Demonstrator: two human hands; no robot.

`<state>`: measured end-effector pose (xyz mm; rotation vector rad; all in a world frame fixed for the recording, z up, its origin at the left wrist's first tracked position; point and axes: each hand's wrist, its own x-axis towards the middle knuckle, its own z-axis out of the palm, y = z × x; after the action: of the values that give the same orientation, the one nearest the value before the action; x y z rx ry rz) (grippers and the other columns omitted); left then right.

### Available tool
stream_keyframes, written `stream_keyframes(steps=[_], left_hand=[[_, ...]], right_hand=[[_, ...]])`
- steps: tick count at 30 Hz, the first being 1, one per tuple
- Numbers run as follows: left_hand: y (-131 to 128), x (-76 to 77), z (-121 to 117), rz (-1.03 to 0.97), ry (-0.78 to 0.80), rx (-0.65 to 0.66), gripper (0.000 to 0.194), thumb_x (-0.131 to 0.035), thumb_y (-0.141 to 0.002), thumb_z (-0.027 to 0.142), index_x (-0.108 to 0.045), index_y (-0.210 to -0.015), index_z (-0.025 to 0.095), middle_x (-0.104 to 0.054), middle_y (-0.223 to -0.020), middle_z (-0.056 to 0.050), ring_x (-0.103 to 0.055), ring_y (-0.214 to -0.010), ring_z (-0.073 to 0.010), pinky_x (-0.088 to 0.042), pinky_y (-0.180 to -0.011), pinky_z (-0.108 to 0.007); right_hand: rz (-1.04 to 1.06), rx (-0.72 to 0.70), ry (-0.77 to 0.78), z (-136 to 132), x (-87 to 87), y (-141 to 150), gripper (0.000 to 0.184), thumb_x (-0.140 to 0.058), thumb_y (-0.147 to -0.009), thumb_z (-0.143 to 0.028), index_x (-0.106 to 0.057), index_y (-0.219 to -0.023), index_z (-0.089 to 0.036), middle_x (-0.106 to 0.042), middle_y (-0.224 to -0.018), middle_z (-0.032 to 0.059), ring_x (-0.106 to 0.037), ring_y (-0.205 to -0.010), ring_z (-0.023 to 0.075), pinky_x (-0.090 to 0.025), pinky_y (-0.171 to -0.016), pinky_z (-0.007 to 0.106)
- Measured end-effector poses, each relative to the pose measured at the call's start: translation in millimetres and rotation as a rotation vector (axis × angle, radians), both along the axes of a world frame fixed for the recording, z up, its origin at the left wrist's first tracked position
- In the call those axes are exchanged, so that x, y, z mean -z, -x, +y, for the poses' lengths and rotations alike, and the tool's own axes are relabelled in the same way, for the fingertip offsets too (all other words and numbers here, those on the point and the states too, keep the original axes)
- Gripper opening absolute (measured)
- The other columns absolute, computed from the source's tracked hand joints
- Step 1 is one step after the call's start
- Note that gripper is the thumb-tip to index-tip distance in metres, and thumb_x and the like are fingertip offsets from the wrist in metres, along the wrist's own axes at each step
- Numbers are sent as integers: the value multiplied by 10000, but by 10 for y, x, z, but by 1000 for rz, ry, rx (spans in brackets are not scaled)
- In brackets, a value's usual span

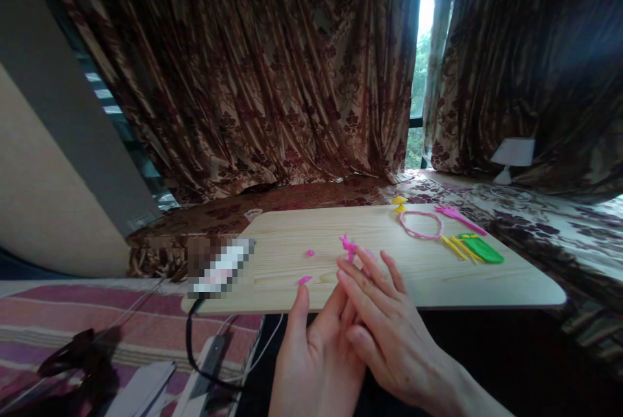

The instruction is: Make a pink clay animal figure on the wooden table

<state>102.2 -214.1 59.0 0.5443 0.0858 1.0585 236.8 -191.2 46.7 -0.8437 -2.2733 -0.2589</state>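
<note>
My left hand (311, 352) is held palm up just before the near edge of a light wooden table (389, 287). My right hand (384, 320) lies across its fingers, with the fingers stretched out flat. Both hands look pressed together, and I cannot see anything between them. A small pink plastic figure (349, 246) stands on the table just beyond my fingertips. Two small pink bits (310, 253) (304, 280) lie to its left.
Farther right on the table lie a pink ring (421, 225), a pink stick piece (460, 217), yellow sticks (457, 247), a green flat piece (481, 250) and a small yellow piece (400, 202). A blurred device (221, 268) with a black cable sits at the table's left corner. Patterned curtains hang behind.
</note>
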Motion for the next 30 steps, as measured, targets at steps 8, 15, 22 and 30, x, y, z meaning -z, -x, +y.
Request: stream_keyframes(steps=[8,15,22,30], left_hand=[[22,-9,-2,31,55,-21,619,-241,-912,550,-547,-1269,148,-556,-1308,-121,-386,-1307,-256,-268,-1078,-389],[-51,-32,14,117,240,-182,327,-488,-889,358,-654,-1117,193,-614,-1237,-71,-522,-1174,-211,-402,-977,-316],[-73,23,15,299,195,-371,126,-608,-825,155,-715,-890,145,-702,-836,-35,-625,-784,-125,-477,-766,-234],[-24,22,-9,424,158,-318,106,-675,-747,181,-735,-803,112,-667,-710,-50,-589,-709,-130,-437,-692,-229]], right_hand=[[-39,-10,8,3,39,-2,580,-441,-906,-359,-301,-1424,-137,-317,-1492,51,-114,-1409,280,-52,-1134,542],[54,114,24,59,39,-26,632,-476,-869,-302,-259,-1437,-130,-212,-1530,70,-46,-1414,304,-59,-1123,567],[60,-25,109,-22,-8,-96,644,-512,-864,-318,-261,-1435,-155,-234,-1523,78,-82,-1414,290,-115,-1129,556],[186,-121,226,31,-185,-260,745,-671,-735,-250,-334,-1399,-228,-304,-1492,91,-154,-1404,290,-255,-1091,548]])
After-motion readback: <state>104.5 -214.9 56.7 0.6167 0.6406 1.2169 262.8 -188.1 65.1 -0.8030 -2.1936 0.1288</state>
